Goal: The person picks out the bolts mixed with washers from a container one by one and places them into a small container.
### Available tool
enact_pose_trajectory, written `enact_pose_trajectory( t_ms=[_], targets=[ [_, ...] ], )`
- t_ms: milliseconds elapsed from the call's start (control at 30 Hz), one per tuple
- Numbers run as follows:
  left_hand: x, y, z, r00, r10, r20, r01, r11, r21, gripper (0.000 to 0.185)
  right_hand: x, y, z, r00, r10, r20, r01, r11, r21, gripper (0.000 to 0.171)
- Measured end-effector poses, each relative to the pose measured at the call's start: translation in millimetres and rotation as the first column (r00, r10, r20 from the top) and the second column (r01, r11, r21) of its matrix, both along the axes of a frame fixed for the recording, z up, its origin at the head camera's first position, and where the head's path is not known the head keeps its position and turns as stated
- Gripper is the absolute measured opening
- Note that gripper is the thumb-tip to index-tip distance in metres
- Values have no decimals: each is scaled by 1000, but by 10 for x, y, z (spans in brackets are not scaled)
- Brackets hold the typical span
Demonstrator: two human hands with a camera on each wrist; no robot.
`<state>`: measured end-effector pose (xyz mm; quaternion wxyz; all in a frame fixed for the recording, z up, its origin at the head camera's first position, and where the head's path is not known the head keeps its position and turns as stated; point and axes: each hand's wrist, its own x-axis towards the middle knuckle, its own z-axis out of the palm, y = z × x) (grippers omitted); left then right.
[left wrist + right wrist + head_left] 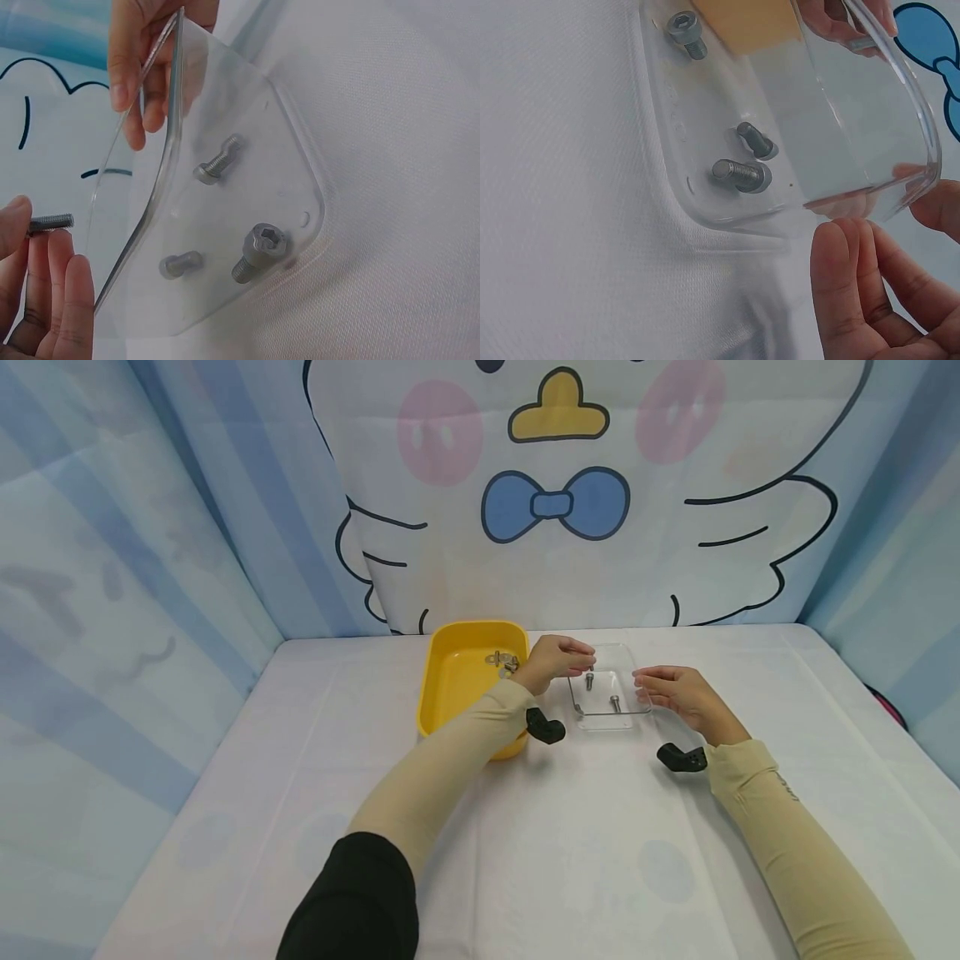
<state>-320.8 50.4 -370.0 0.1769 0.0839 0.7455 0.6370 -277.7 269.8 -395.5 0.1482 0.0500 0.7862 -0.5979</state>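
Note:
My left hand (pixel 558 662) is over the far left part of a clear plastic box (pixel 606 714). Between thumb and fingers it pinches a metal bolt (pixel 52 222), whose threaded end shows in the left wrist view. My right hand (pixel 682 693) holds the box's right side wall at the rim, fingers close against the plastic. Inside the box lie three socket-head bolts: a large one (pixel 739 175), a smaller one (pixel 757 141) and another (pixel 686 34) apart from them.
A yellow tray (pixel 450 689) stands left of the box, partly behind my left forearm. Several small metal pieces (pixel 502 658) lie at its far right side. White cloth (pixel 585 852) covers the table, and a printed curtain (pixel 555 585) hangs behind.

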Motion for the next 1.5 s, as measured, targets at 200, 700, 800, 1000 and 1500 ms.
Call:
enact_pose_trajectory(
  t_ms=[200,700,800,1000,1500],
  targets=[
    [0,-3,11,1000,2,2,-2,1000,-15,26,6,-7,9,1000,-1,3,1,1000,5,59],
    [-31,-83,85,996,-61,65,65,996,-58,32,16,-18,33,1000,-12,5,12,1000,-13,55],
    [-26,-113,130,995,-79,64,83,994,-68,34,18,-18,35,1000,-14,6,14,1000,-13,55],
    [-16,-209,203,992,-104,70,109,992,-68,37,10,-11,19,1000,-9,12,9,1000,18,59],
    [-36,-727,359,994,-74,78,84,989,-122,42,26,-26,22,1000,-6,11,5,1000,25,60]
  ],
)
